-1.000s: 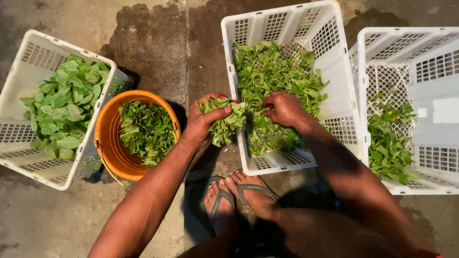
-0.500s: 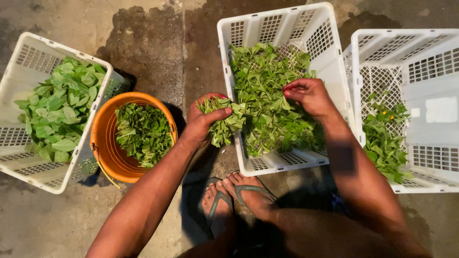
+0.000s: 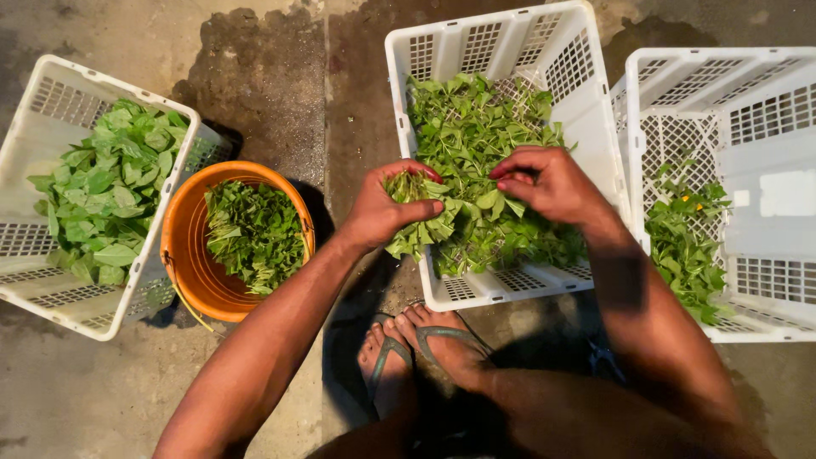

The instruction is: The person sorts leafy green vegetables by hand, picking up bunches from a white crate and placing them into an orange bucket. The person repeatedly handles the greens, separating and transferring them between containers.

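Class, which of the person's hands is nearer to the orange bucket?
Left. The left hand, gripping a bunch of greens, sits just right of the orange bucket; the right hand is farther right.

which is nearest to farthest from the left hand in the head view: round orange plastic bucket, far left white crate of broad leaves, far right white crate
1. Round orange plastic bucket, just left of the left hand.
2. Far right white crate, beyond the right hand.
3. Far left white crate of broad leaves, behind the bucket.
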